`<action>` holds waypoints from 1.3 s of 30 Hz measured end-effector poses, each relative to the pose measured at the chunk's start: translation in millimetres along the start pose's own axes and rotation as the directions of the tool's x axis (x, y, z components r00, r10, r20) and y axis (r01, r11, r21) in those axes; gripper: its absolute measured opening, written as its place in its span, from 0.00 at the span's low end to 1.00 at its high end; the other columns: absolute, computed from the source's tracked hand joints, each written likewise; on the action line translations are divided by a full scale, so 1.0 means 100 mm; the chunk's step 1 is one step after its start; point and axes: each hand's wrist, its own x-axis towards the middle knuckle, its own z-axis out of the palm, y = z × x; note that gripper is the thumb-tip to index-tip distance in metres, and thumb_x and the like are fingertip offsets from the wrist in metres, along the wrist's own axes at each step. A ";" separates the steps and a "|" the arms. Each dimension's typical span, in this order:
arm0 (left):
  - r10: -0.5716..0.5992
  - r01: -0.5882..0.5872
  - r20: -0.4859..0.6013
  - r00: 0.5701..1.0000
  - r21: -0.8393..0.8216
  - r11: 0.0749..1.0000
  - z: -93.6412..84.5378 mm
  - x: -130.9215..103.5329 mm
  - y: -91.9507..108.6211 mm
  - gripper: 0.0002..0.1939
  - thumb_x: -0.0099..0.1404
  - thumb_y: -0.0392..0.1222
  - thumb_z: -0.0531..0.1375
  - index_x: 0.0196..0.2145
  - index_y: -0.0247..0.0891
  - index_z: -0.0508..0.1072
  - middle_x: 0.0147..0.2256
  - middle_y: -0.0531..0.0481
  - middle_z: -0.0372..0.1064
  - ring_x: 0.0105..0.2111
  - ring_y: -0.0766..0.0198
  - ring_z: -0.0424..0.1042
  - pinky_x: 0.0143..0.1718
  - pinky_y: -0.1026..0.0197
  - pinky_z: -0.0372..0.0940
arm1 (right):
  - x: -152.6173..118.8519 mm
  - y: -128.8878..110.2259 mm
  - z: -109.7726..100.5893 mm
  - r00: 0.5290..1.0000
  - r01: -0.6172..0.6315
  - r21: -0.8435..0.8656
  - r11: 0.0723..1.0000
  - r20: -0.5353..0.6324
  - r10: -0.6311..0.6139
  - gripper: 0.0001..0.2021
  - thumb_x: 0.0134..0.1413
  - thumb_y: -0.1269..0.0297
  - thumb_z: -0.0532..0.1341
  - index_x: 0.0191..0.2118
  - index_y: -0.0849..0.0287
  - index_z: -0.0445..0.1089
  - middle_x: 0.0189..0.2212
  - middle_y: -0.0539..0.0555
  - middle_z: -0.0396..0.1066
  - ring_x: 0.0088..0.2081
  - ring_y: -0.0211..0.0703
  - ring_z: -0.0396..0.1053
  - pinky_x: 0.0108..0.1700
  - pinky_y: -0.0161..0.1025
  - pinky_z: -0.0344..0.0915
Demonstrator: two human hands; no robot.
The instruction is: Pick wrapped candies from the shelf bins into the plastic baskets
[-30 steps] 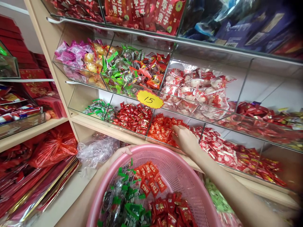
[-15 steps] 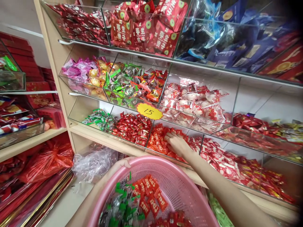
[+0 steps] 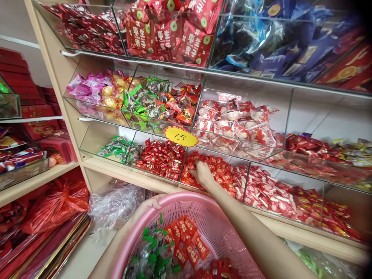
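Note:
My left hand (image 3: 151, 203) is closed over the upper left rim of a pink plastic basket (image 3: 177, 198). Inside the basket lie clear-and-green wrapped candies (image 3: 154, 252), orange-red wrapped candies (image 3: 186, 240) and darker red ones (image 3: 221, 269) at the bottom edge. My right hand (image 3: 201, 173) reaches past the basket into a bottom-row bin, its fingers curled down among red wrapped candies (image 3: 219, 168). Its fingertips are hidden, so I cannot see what is between them. Left of that bin is a compartment of dark red candies (image 3: 162, 157).
Clear dividers and front panels separate the shelf bins. A yellow price tag (image 3: 180, 136) marked 15 hangs above my right hand. Red-and-white candies (image 3: 270, 190) fill the bin to the right. A crumpled clear plastic bag (image 3: 114, 205) and a red bag (image 3: 61, 205) lie at lower left.
My right hand has moved left within the red candy bin, its fingers now curled lower. My left hand still grips the basket rim. The view has shifted slightly.

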 end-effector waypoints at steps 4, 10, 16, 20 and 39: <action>-0.013 0.013 0.000 1.000 -0.001 1.000 0.02 -0.01 0.00 0.34 0.47 0.29 0.47 0.54 0.38 0.61 0.40 0.52 0.71 0.36 0.59 0.68 0.41 0.60 0.57 | -0.04 -0.02 0.00 1.000 -0.004 -0.008 1.000 -0.029 0.004 0.10 0.48 0.65 0.56 0.38 0.62 0.65 0.34 0.60 0.69 0.36 0.45 0.67 0.30 0.34 0.54; -0.025 0.024 -0.050 0.998 -0.024 0.999 -0.02 0.01 -0.03 0.33 0.48 0.29 0.48 0.54 0.36 0.61 0.35 0.50 0.72 0.33 0.59 0.69 0.36 0.61 0.59 | -0.09 0.06 -0.06 0.994 0.039 0.052 0.998 -0.105 -0.033 0.10 0.48 0.64 0.55 0.38 0.60 0.65 0.32 0.57 0.69 0.32 0.43 0.67 0.27 0.34 0.51; -0.080 0.079 -0.038 0.996 -0.018 0.997 -0.03 0.06 -0.04 0.31 0.47 0.31 0.49 0.52 0.37 0.63 0.34 0.48 0.72 0.26 0.60 0.69 0.28 0.62 0.60 | -0.10 0.06 -0.07 0.997 0.013 0.076 0.997 -0.078 -0.007 0.09 0.49 0.63 0.57 0.36 0.60 0.66 0.32 0.57 0.69 0.33 0.43 0.67 0.29 0.34 0.53; -0.073 0.071 -0.030 0.997 -0.059 0.996 -0.03 0.06 -0.04 0.32 0.48 0.30 0.48 0.53 0.36 0.61 0.35 0.48 0.72 0.30 0.60 0.70 0.32 0.61 0.60 | -0.07 -0.04 0.01 0.998 -0.034 0.075 0.997 -0.041 0.037 0.10 0.47 0.64 0.58 0.37 0.61 0.66 0.37 0.59 0.68 0.37 0.44 0.67 0.32 0.34 0.56; -0.014 0.017 0.037 0.999 -0.070 0.997 0.07 0.00 0.00 0.34 0.48 0.28 0.48 0.55 0.35 0.60 0.41 0.49 0.71 0.38 0.60 0.69 0.45 0.60 0.56 | -1.24 0.01 -0.41 0.971 0.103 0.606 0.788 0.110 -0.211 0.08 0.47 0.61 0.57 0.28 0.60 0.66 0.21 0.47 0.63 0.23 0.34 0.58 0.26 0.31 0.54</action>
